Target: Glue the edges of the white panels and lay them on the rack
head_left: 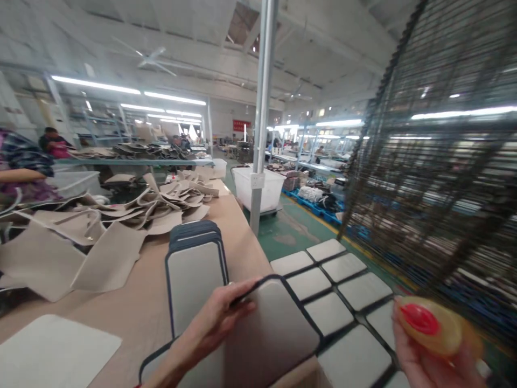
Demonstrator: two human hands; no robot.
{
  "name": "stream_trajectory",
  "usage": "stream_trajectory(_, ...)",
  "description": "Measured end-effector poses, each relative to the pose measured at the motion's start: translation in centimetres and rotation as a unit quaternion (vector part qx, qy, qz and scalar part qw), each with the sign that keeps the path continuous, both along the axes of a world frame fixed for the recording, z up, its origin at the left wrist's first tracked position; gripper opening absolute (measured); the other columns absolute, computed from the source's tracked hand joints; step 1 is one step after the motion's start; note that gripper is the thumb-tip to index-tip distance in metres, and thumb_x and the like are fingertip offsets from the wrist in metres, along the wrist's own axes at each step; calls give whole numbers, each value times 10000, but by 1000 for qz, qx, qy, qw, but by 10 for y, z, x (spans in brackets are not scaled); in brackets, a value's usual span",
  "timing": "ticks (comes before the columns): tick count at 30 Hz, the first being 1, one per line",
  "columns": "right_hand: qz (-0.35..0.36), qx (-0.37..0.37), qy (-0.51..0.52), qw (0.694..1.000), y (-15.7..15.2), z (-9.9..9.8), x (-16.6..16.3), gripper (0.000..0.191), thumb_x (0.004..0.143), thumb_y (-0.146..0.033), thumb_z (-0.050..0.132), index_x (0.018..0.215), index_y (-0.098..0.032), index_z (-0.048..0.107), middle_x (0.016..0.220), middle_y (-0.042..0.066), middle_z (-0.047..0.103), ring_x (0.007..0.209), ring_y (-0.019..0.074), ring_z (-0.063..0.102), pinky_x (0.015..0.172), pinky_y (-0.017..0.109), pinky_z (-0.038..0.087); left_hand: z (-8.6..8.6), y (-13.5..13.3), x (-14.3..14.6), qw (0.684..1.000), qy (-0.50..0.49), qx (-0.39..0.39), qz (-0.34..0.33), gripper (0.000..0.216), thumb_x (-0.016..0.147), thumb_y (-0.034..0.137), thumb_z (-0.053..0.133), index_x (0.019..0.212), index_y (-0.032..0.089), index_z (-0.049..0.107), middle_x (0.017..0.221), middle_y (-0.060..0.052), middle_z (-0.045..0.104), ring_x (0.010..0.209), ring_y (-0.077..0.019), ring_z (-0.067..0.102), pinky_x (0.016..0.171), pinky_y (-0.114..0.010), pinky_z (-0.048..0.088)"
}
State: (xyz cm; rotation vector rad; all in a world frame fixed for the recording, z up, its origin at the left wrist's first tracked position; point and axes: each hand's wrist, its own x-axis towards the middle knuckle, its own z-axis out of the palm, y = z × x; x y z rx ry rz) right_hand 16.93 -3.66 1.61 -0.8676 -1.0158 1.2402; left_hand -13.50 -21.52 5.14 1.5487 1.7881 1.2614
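My left hand (216, 318) is closed on the upper left edge of a grey rounded panel with dark piping (274, 334), held tilted above the brown table (137, 307). My right hand (424, 361) at the lower right grips a yellowish bottle with a red cap (430, 323), its cap facing me. A stack of similar dark-edged panels (196, 264) lies on the table just left of my left hand. Several more grey panels (335, 285) lie in rows on a surface to the right of the held one.
Beige cut pieces (121, 215) are heaped on the table's far left. A white sheet (52, 350) lies at the near left. A wire fan guard (440, 178) looms close on the right. A metal post (262, 118) and white bin (262, 188) stand behind. A person (20, 167) sits far left.
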Motion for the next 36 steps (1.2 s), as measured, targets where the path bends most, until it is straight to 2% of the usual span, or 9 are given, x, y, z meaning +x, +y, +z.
stream_trajectory(2,-22,-100,122,987,-4,23,3,355,751,-575,605,984,-317,679,1261,20,592,1200,245,522,1024,403,436,14,17,12,990,20,-46,-129,410,857,259,539,1259,217,611,1175,-37,676,1062,-204,615,923,-260,447)
stream_trajectory(3,-32,-111,146,982,-6,34,4,380,728,-566,637,983,-289,684,1236,42,608,1188,249,533,1033,403,421,21,24,17,981,35,-62,-181,411,860,250,539,1265,218,606,1149,-33,686,1039,-200,622,911,-253,449)
stream_trajectory(8,24,19,145,989,-14,71,18,551,493,-518,850,964,-277,697,1080,59,678,1085,310,596,1066,509,340,62,61,35,911,93,-118,-383,398,832,249,594,1224,200,640,1104,-43,706,987,-209,639,874,-232,457)
stream_trajectory(11,74,74,117,988,-18,81,29,603,497,-481,868,1033,-280,678,1072,63,678,1068,303,605,1071,495,332,80,83,47,849,118,-153,-492,376,843,257,587,1207,192,654,1136,-50,696,1024,-214,633,892,-225,451)
stream_trajectory(14,107,91,90,986,-24,90,34,701,453,-450,891,1092,-296,645,1009,59,692,1019,320,627,1006,513,411,92,100,62,796,138,-168,-565,391,850,268,585,1222,162,644,1188,-73,670,1086,-220,613,943,-233,429)
stream_trajectory(18,156,78,55,983,-28,95,35,795,405,-430,908,1128,-273,618,890,59,704,948,348,650,907,539,485,99,114,82,760,134,-206,-602,381,793,255,656,1151,131,686,1141,-68,692,1070,-221,625,948,-231,433)
stream_trajectory(25,197,72,45,977,-27,89,39,750,442,-418,896,1116,-253,611,905,55,699,958,337,647,887,512,505,100,125,100,705,52,-276,-651,361,701,215,734,1056,146,733,1091,-35,712,1109,-250,605,971,-275,442)
stream_trajectory(31,204,70,50,975,-24,87,37,732,437,-410,891,1098,-253,620,924,57,700,980,345,638,891,515,501,100,121,103,701,53,-270,-658,327,700,128,702,1024,112,741,1037,-59,727,1070,-255,628,973,-292,443)
stream_trajectory(36,232,61,57,969,-24,88,34,682,427,-398,885,1051,-266,642,893,70,701,969,369,640,874,525,502,103,119,105,711,34,-281,-644,352,644,164,767,995,138,752,982,-26,739,1045,-248,640,963,-279,448)
